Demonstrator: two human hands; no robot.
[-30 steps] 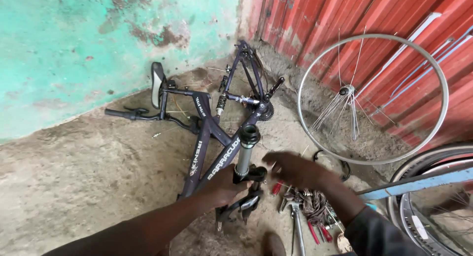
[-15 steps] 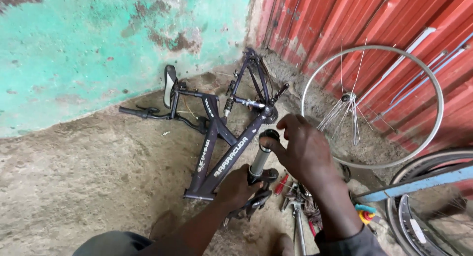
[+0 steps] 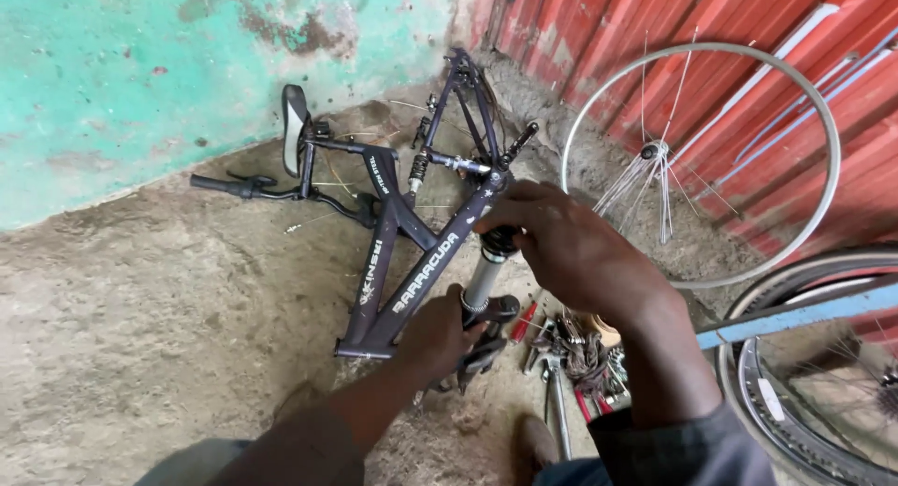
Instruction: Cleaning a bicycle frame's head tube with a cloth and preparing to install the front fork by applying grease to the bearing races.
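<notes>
Fingers of both hands (image 3: pixel 440 332) (image 3: pixel 571 252) clasp the fork (image 3: pixel 484 280), hiding its ends.

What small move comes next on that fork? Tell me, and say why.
Probably twist the top of the silver fork tube with the right hand while the left hand steadies it lower down: both hands already grip it beside the dark bike frame.

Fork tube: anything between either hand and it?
Nothing visible. The right hand already wraps the top of the fork tube, and the left hand grips its lower end beside the dark bike frame. The tools lie aside.
</notes>
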